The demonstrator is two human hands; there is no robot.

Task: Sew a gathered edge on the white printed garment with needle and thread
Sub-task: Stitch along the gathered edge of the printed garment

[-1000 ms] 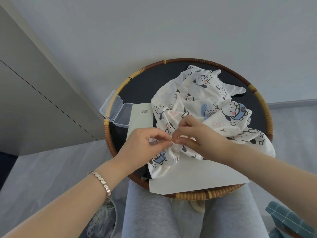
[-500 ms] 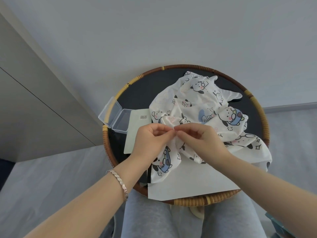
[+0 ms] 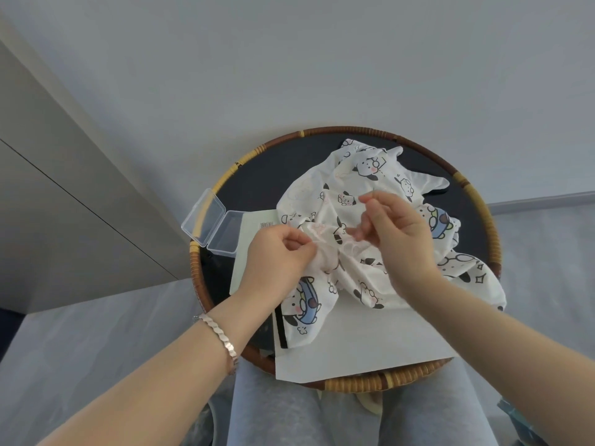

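Observation:
The white printed garment (image 3: pixel 351 194), covered in cartoon dog figures, lies crumpled on a round tray (image 3: pixel 492 226) with a woven rim. My left hand (image 3: pixel 277 259) pinches a bunched fold of the fabric at its left side. Raised a little above the cloth, my right hand (image 3: pixel 399 233) has thumb and forefinger pinched together near its upper left, as if on a needle. The needle and the thread are too thin to make out.
An open clear plastic box (image 3: pixel 212 225) sits on the tray's left rim. A pale card (image 3: pixel 254 233) with a barcode lies under my left hand, and a white sheet (image 3: pixel 363 342) covers the tray's near part. My grey-trousered legs are below the tray.
My right hand has pulled up and away to the right from my left hand, which keeps its pinch on the fabric. The view has tilted, so the tray sits lower.

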